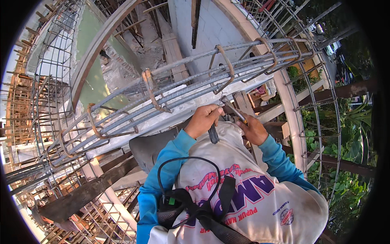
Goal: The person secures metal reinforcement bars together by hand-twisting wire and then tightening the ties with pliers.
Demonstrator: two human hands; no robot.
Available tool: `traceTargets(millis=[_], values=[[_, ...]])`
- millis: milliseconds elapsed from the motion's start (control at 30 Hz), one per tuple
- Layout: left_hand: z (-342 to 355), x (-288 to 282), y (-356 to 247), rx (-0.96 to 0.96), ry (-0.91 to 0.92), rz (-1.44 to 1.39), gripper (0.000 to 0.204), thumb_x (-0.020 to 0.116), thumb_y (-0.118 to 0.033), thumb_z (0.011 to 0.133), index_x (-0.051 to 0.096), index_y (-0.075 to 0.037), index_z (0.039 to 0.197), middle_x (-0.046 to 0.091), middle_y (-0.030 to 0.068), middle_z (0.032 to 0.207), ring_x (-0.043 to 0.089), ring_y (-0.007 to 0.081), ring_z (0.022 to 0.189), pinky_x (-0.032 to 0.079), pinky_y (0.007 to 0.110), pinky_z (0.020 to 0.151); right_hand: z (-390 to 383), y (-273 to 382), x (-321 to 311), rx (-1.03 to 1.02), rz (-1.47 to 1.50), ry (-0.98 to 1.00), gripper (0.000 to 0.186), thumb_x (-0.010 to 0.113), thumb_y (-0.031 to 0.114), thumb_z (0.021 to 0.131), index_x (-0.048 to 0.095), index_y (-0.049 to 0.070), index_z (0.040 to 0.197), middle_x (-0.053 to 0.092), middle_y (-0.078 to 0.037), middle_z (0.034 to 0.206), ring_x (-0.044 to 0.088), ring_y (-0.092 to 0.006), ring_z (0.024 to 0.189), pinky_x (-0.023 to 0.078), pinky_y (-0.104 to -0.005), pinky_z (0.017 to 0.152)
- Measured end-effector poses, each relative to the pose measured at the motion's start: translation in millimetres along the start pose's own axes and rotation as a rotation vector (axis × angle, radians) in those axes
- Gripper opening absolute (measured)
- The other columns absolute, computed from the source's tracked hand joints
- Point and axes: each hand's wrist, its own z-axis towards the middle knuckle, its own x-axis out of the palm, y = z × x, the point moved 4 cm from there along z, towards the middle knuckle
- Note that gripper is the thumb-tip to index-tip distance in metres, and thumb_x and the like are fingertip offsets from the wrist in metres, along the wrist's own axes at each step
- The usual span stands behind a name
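Note:
My left hand (204,121) is closed with its fingertips pinched together, holding a bundle of thin dark tie wire (213,135) whose ends hang below the fist. My right hand (253,129) grips pincers (233,109), their jaws pointing up and left beside my left fingertips. A thin wire end rises near the jaws. Both hands are in front of my torso, just below a rebar cage (183,96) of long ribbed bars. Rusty stirrups (151,90) wrap around these bars at intervals. Whether the jaws hold the wire is too small to tell.
A black strap (227,227) and a looped black cable (162,166) lie across my shirt. Timber beams (87,195) and lower rebar grids (97,219) extend beneath me. Beyond the cage, a rubble-strewn floor (122,77) lies far below. Upright rebar (319,122) and greenery (353,134) are at right.

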Motion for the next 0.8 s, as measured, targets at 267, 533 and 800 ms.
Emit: traceTargets(millis=[267,533,800], values=[[0,-2,-4,0.129,-0.059,0.114,0.031,0.051,-0.026,0.095,0.063,0.002,0.087,0.051,0.0017,0.056,0.049,0.0084,0.052,0.041,0.027,0.050,0,20,-15,-0.123,0.076,0.043,0.048,0.055,0.015,0.089,0.043,0.002,0.133,0.059,-0.026,0.113,0.055,-0.0382,0.110,0.042,-0.0402,0.092],[-5,0,-14,0.263,-0.138,0.105,0.029,0.052,-0.024,0.094,0.061,0.002,0.082,0.050,0.0017,0.055,0.049,0.0083,0.051,0.041,0.028,0.049,8,31,-23,-0.099,-0.076,0.046,0.044,0.055,0.018,0.091,0.046,0.002,0.130,0.063,-0.023,0.103,0.062,-0.0366,0.098,0.047,-0.0401,0.083],[-2,9,-14,0.155,-0.038,0.097,0.031,0.053,-0.025,0.094,0.060,0.001,0.080,0.052,0.0021,0.055,0.050,0.0080,0.053,0.043,0.028,0.052,8,20,-16,-0.056,0.030,-0.032,0.042,0.050,0.033,0.095,0.052,-0.002,0.118,0.065,-0.016,0.083,0.065,-0.0279,0.077,0.049,-0.0376,0.069]])
